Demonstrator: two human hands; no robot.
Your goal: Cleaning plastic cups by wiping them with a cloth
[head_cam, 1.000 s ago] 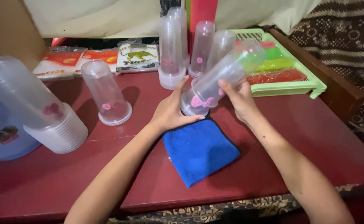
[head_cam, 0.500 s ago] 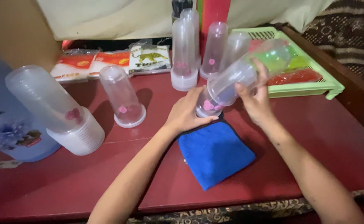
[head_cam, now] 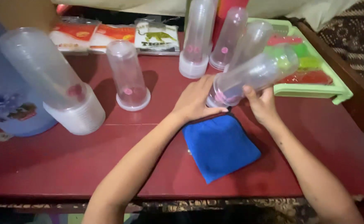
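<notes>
I observe both hands at the centre of the frame on one clear plastic tube [head_cam: 252, 76], which lies tilted, its flanged base low toward centre and its rounded end high toward the right; the left hand [head_cam: 196, 101] is closed around the base end, fingers wrapped at the flange; the right hand [head_cam: 262, 105] grips the tube from beneath near its middle, thumb up along the wall; a pink spot shows inside the base, though I cannot tell whether it is a sticker or a part. Directly below the hands a folded blue cloth [head_cam: 219, 147] lies flat on the red surface [head_cam: 65, 166], just touching the left hand's edge. At upper right a green tray [head_cam: 314, 89] holds coloured pieces; three more clear tubes [head_cam: 198, 41] stand upright in the upper centre, just beside the tray; a single tube [head_cam: 128, 76] stands alone left of centre; at far left a stack of tubes [head_cam: 49, 76] leans over a pile of white bases; flat printed packets [head_cam: 107, 35] lie along the top edge.
</notes>
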